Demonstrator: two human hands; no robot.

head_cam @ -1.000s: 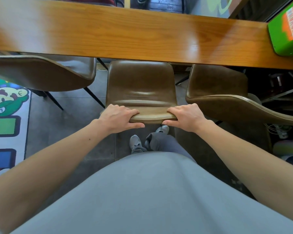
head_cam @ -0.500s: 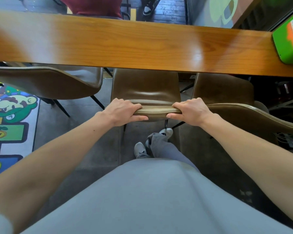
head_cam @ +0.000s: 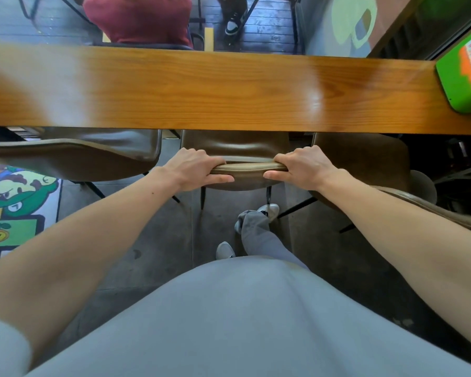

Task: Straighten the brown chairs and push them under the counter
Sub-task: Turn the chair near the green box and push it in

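The middle brown chair [head_cam: 246, 167] stands straight in front of me, its seat mostly hidden beneath the wooden counter [head_cam: 201, 91]. My left hand [head_cam: 195, 170] and my right hand [head_cam: 302, 165] both grip the top edge of its backrest, one at each end. A second brown chair [head_cam: 74, 156] is to the left, its backrest standing out from the counter. A third brown chair [head_cam: 365, 159] is to the right, turned at an angle, with its backrest edge running under my right forearm.
A green box [head_cam: 465, 69] lies on the counter at the far right. A colourful cartoon floor mat [head_cam: 14, 208] covers the floor at left. Beyond the counter sits a person in a red top [head_cam: 139, 17]. My feet [head_cam: 256, 227] stand on the grey floor behind the chair.
Both hands have pushed the middle chair forward, so much more of its seat is now hidden beneath the counter. My body has stepped closer to the counter.
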